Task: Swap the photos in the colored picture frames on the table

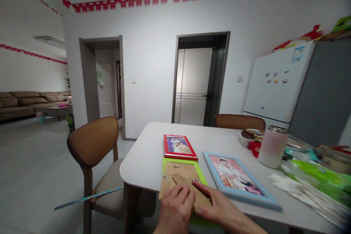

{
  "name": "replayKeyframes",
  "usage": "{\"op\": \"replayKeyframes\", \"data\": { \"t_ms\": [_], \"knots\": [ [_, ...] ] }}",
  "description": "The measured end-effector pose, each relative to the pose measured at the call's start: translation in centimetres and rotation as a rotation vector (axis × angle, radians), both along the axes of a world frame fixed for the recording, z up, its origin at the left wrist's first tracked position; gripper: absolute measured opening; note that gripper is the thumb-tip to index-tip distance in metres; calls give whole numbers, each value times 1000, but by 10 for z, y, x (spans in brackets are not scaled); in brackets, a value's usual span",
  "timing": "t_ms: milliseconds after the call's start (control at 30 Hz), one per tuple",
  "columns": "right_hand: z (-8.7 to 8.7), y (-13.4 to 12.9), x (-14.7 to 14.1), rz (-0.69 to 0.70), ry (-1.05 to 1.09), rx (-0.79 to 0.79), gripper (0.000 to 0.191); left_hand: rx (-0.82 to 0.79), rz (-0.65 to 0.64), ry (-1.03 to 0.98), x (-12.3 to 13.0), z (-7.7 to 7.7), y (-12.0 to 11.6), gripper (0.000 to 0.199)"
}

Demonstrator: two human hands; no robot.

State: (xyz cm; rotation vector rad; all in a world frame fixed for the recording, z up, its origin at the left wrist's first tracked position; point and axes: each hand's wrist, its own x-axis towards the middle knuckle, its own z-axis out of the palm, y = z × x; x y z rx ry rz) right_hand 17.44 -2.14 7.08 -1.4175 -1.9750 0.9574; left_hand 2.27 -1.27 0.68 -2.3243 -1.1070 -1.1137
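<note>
As left hand [176, 206] touches backboard [182, 168], right hand [218, 204] seemingly grips.

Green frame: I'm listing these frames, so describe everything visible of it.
The green frame lies face down on the white table, just nearer than the red frame. Its brown, cardboard-like backing board faces up, with metal-looking clips and a brown flap; the board's left side covers some rim. The left hand and right hand touch the back, hiding much of its near part.
</note>
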Motion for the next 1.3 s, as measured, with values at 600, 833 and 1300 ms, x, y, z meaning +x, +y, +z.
{"op": "replayKeyframes", "data": {
  "t_ms": [600, 833, 1300],
  "knots": [
    [-45, 31, 4, -169, -515, 375, 29, -684, -56, 67, -35, -8, 5, 51],
    [-57, 54, 25, -240, -454, 418, 34, -707, -68, 39, -37, -8, 6, 62],
    [-56, 65, 29, -193, -445, 386, 20, -762, -4, 28, -31, 8, -3, 59]
  ]
}}
